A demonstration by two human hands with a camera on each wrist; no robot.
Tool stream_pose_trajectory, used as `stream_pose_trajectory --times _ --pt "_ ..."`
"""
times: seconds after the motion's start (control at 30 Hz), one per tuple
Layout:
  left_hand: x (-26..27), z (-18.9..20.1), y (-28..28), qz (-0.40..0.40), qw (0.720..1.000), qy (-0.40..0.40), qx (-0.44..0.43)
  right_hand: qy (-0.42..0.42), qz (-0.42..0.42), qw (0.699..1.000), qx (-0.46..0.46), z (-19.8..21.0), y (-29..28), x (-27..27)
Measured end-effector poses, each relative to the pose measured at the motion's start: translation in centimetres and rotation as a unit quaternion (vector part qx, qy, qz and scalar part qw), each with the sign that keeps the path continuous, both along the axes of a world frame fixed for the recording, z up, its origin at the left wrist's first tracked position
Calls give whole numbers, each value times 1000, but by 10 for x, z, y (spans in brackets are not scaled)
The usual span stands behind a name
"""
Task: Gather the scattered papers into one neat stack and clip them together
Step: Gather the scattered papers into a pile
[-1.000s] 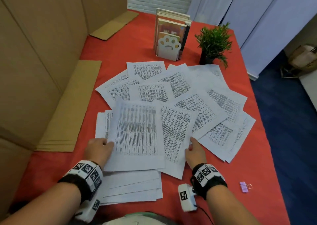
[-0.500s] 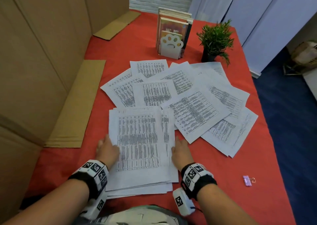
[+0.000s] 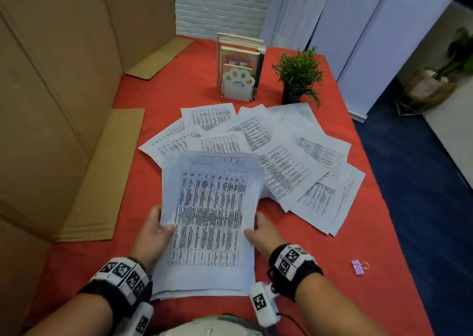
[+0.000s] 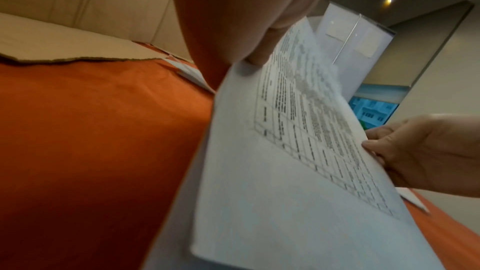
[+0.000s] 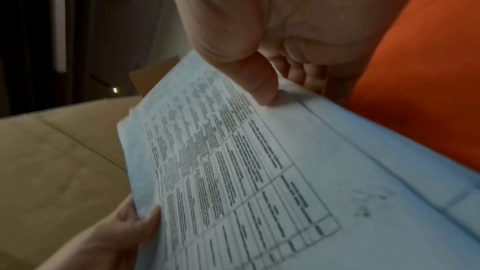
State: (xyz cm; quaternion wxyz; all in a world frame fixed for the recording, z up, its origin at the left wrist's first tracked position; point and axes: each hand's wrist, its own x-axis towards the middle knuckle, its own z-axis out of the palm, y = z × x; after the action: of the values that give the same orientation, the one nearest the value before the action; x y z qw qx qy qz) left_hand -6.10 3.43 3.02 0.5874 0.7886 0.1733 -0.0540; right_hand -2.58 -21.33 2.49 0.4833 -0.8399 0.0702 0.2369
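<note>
A stack of printed papers (image 3: 207, 220) is tilted up off the red table, its near edge low and its far edge raised. My left hand (image 3: 153, 229) pinches its left edge, thumb on top, as the left wrist view shows (image 4: 249, 52). My right hand (image 3: 261, 230) grips the right edge, thumb on the top sheet (image 5: 259, 81). Several loose printed sheets (image 3: 289, 156) lie fanned across the table beyond and to the right. A small pink binder clip (image 3: 357, 267) lies on the cloth to the right of my right wrist.
A paw-shaped bookend with books (image 3: 239, 79) and a small potted plant (image 3: 298, 77) stand at the far side. Flat cardboard strips (image 3: 102, 182) lie along the left, below cardboard walls. The table's right edge (image 3: 399, 233) drops to a blue floor.
The nearest sheets were slid together into one stack between my hands. Both hands then took hold of its sides and tilted it up off the table.
</note>
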Motion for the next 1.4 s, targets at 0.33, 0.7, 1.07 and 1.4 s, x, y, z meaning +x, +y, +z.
stream_pose_trajectory --times 0.33,0.7,1.07,1.4 --pt "35 50 -29 45 973 -216 -62 -277 -126 943 136 73 5 14" --pt "28 91 -62 80 929 -343 -115 -356 -156 883 263 94 -8 9" --pt "45 99 -68 116 891 -433 -68 -494 -101 851 145 94 -14 15" --pt "43 52 -63 122 953 -244 -129 -180 -265 912 254 69 -10 21"
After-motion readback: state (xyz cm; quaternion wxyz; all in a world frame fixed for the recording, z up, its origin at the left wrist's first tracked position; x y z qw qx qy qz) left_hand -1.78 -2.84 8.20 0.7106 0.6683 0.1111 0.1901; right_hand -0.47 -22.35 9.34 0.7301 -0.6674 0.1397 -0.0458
